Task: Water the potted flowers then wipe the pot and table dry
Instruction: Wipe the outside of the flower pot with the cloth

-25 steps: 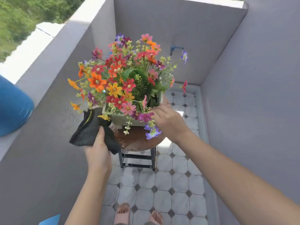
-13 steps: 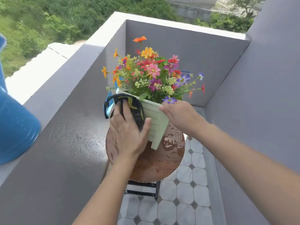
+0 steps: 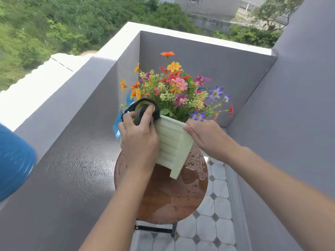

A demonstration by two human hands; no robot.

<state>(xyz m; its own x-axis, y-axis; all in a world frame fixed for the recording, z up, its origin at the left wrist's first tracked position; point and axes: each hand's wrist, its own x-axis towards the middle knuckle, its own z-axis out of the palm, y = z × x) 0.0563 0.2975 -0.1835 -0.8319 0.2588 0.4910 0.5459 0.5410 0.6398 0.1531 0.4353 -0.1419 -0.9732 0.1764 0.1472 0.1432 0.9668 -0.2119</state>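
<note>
I see the pot (image 3: 172,142) tilted, flowers (image 3: 179,87) pointing up and away. Left hand (image 3: 139,140) grips the cloth (image 3: 130,109) against it; right hand (image 3: 208,136) presses flat.

Head camera looks forward and steeply down, close above the table (image 3: 174,200).

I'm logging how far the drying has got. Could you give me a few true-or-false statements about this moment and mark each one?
1. The left hand presses a dark cloth against the pot. True.
2. The round table is already dry. False: drops and puddles of water lie on its top.
3. The right hand rests on the pot's right upper edge with its fingers fairly straight. True.
4. The pot stands on the tiled floor. False: it is up on the round table.
5. The flowers are all white. False: they are orange, yellow, pink, red and purple.
</note>
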